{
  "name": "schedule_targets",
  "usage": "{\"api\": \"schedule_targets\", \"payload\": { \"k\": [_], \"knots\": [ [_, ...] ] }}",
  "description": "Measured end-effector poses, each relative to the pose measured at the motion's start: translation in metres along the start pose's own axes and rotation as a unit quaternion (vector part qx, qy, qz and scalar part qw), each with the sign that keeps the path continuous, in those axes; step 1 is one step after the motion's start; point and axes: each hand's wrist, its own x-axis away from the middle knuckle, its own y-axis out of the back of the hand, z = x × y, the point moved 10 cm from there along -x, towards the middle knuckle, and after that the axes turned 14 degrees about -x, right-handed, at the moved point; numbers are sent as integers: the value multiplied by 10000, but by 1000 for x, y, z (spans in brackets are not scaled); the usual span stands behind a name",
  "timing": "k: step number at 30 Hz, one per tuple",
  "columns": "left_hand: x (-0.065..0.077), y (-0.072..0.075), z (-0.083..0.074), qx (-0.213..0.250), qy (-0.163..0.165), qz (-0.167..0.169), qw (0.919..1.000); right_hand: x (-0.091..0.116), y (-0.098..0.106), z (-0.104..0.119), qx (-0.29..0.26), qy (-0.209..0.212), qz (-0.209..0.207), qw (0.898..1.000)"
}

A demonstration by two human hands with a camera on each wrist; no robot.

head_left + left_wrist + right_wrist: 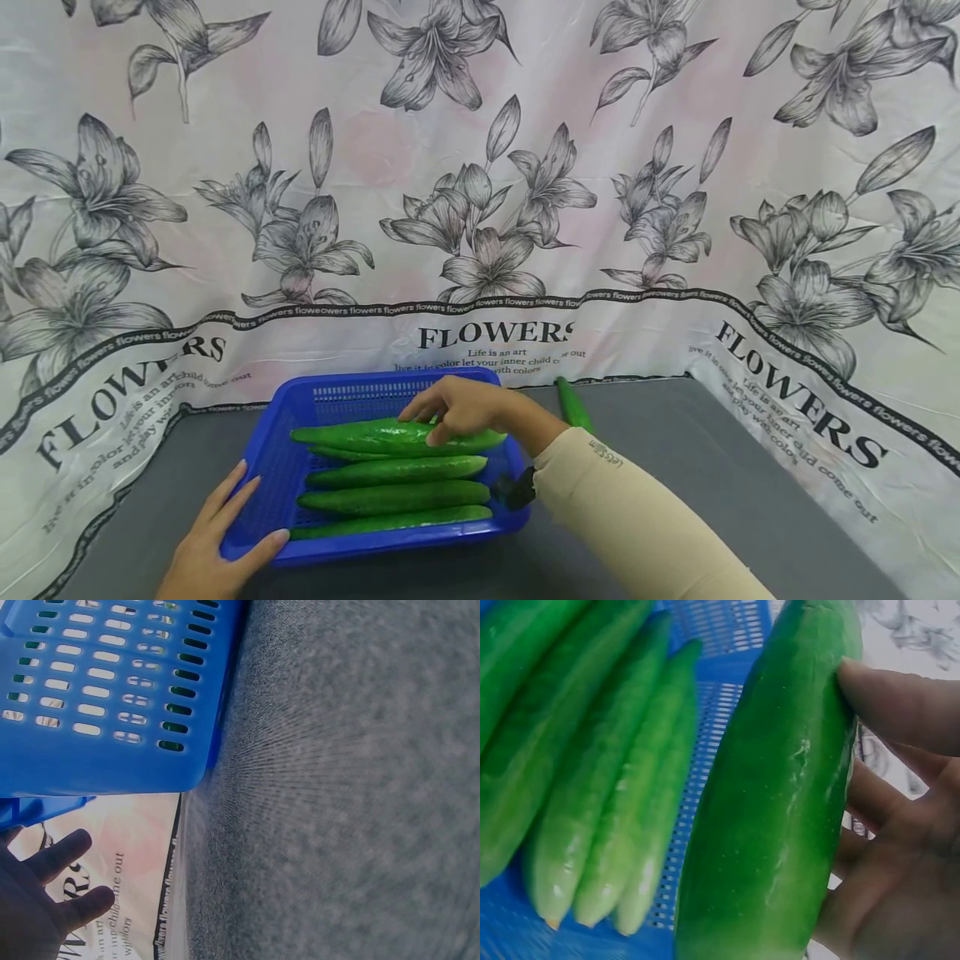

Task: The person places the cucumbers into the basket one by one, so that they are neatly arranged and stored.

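Observation:
A blue plastic basket (390, 547) with slotted walls holds several green cucumbers (397, 497) lying side by side. My right hand (467, 410) grips one more cucumber (772, 802) from above, over the far part of the basket. In the right wrist view the thumb presses one side of it and the fingers lie round the other. At the basket's near left corner is my left hand (210, 537), thumb at the front rim and straight, spread fingers along the left side. The left wrist view shows these fingers (64, 855) beside the basket's outer wall.
Beyond the basket, to the right, another cucumber (573, 406) lies on the grey table (720, 467). A white curtain (480, 208) printed with flowers and lettering hangs along the table's back and sides.

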Motion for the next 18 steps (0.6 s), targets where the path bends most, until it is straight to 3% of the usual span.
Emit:
{"api": "schedule_targets", "payload": {
  "k": [10,18],
  "knots": [
    [0,1,-1,-28,-58,-57,10000,-24,-13,-30,47,-523,-19,9986],
    [1,3,-2,-16,-127,-164,9998,-31,-18,-45,367,-855,-78,9956]
  ]
}}
